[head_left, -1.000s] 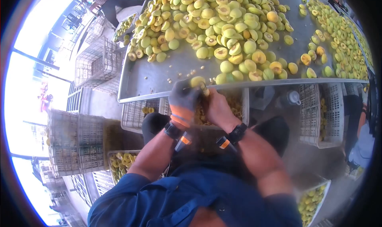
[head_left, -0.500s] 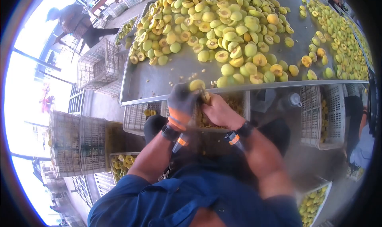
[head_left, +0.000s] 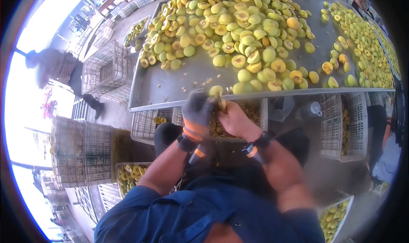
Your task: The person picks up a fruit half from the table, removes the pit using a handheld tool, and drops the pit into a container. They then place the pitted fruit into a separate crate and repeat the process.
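Note:
My left hand (head_left: pixel 197 108), in a grey glove with an orange cuff, is closed around a yellow-green stone fruit (head_left: pixel 216 91) at the table's near edge. Beside it, my bare right hand (head_left: pixel 235 120) is closed, its fingertips meeting the left hand's. A small piece that looks like fruit shows between the two hands, but what the right fingers grip is hard to make out. Just beyond lies a big heap of halved stone fruit (head_left: pixel 245 40) on the metal table (head_left: pixel 162 87). Below my hands stands a crate holding small brownish pieces (head_left: pixel 245 115).
Small pale pits (head_left: pixel 200 82) are scattered near the table edge. More fruit (head_left: pixel 362 42) lies at the right. Stacked crates (head_left: pixel 70 153) stand at left, another crate (head_left: pixel 355 128) at right, near a clear jug (head_left: pixel 314 109). A person (head_left: pixel 59 66) walks at far left; another person (head_left: pixel 387 157) sits at right.
The fruit in my left hand has turned and dropped slightly; both hands stay together at the table edge. The person at far left has moved left and nearer.

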{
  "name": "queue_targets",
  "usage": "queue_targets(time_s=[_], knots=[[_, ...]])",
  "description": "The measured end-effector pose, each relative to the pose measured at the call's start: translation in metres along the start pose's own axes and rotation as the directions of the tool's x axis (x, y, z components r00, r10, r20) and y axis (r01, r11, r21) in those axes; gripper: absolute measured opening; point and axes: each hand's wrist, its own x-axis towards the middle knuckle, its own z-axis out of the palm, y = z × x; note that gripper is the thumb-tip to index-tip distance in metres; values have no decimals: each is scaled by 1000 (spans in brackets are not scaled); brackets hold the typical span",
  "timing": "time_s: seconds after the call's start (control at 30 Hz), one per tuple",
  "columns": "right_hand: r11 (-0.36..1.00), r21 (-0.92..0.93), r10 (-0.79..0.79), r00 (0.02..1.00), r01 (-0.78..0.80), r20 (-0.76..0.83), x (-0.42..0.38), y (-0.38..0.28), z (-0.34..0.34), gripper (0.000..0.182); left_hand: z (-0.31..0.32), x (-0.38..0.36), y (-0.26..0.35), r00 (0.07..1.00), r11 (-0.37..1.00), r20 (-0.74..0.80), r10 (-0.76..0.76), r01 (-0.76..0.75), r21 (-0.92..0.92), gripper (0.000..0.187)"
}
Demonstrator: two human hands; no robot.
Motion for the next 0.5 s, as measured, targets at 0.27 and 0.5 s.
queue_targets(time_s=[0.27,0.5], knots=[[948,-283,-154,988,146,-6,4,16,2,25,-4,2,-10,991,991,-62,-120,116,-62,18],[942,-226,283,948,-247,146,-7,-22,8,24,9,25,-9,959,949,-78,-273,255,-183,31]])
